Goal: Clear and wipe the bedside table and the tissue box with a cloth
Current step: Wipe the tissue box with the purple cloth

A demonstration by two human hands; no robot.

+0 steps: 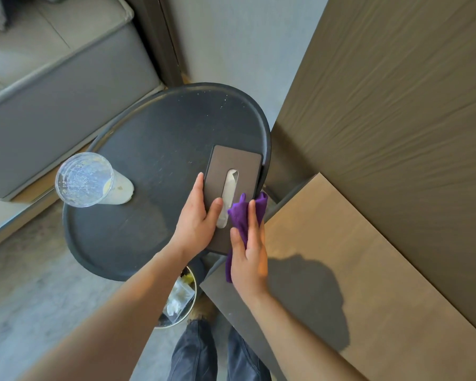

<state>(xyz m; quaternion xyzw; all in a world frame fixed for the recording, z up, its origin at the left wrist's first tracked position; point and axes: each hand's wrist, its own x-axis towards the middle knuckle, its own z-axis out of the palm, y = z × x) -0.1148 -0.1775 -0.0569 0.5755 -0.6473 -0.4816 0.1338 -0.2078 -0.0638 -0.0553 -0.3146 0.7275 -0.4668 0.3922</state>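
A brown tissue box [232, 160] with a white tissue in its top slot lies at the right edge of the round black bedside table [160, 149]. My left hand [198, 220] grips the box's near left side, thumb on top beside the slot. My right hand [249, 243] presses a purple cloth [243, 213] against the box's near right side. An empty clear plastic cup [87, 179] with yellowish residue stands on the table's left side.
A small bin [180, 295] with crumpled waste sits under the table's near edge. A wooden surface [355, 270] and tall panels stand at the right, a grey upholstered bed frame [66, 78] at the left. My legs show at the bottom.
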